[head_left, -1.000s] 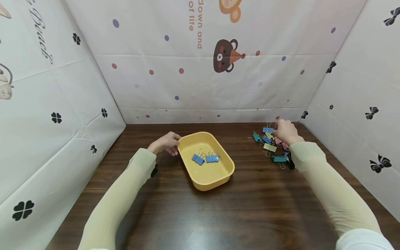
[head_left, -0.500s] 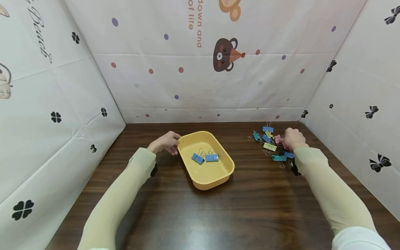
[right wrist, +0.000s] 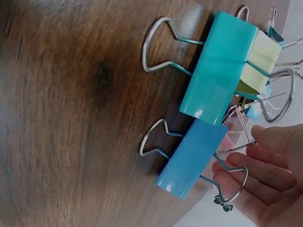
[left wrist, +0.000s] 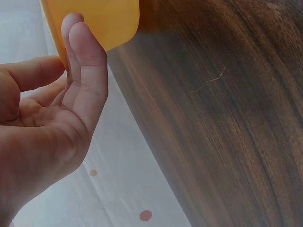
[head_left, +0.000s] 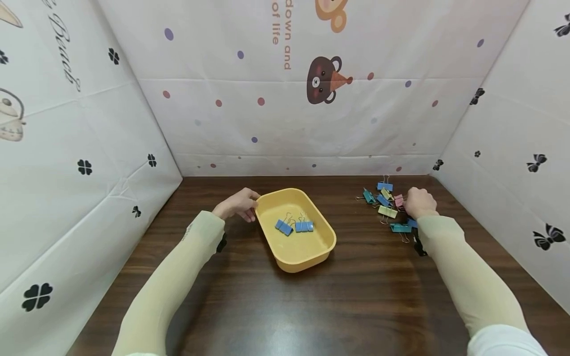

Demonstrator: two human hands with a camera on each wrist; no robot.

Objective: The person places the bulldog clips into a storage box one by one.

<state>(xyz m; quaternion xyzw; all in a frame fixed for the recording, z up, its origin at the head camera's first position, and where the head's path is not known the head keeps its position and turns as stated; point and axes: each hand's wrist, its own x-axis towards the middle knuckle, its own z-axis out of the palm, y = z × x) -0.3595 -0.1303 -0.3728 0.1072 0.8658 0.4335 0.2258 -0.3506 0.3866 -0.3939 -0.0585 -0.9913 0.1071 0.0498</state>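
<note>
My left hand (head_left: 238,204) pinches the far left rim of the yellow plastic tray (head_left: 307,254), thumb at the edge and fingers along the wall (left wrist: 111,23) in the left wrist view. Two blue binder clips (head_left: 283,227) lie inside it. At the right, my right hand (head_left: 420,202) is at the edge of a loose group of binder clips. In the right wrist view its thumb and fingers (right wrist: 270,172) pinch the wire handle of a pink binder clip (right wrist: 228,142), mostly hidden behind a blue binder clip (right wrist: 191,158). A teal binder clip (right wrist: 220,66) lies beside that one.
More clips lie around the right hand: a pale yellow one (head_left: 387,212), another pink one (head_left: 398,200), several blue and teal ones. White printed sheets (head_left: 285,128) wall in the dark wooden table (head_left: 285,306) at the back and both sides.
My right hand has moved from the back of the clip group slightly toward me and to the right, down to the pink clips. The left hand keeps its place on the tray.
</note>
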